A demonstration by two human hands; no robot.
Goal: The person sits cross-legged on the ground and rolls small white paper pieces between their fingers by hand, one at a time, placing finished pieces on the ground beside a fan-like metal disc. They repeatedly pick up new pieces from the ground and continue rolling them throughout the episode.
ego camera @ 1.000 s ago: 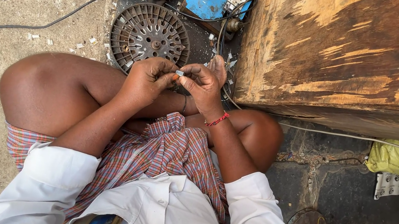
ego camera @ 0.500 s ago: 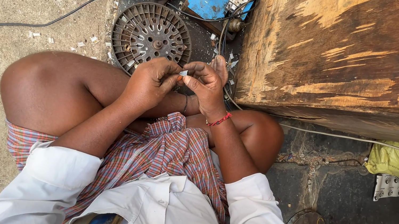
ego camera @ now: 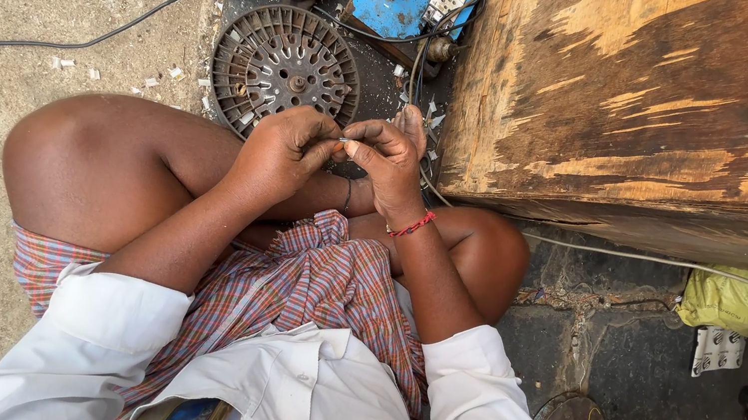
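Head view shows the left hand (ego camera: 280,152) and right hand (ego camera: 389,164) meeting, fingers pinched on a tiny pale piece (ego camera: 342,141) above the round slotted motor part (ego camera: 284,66) on the floor (untouched, so work there looks pending).
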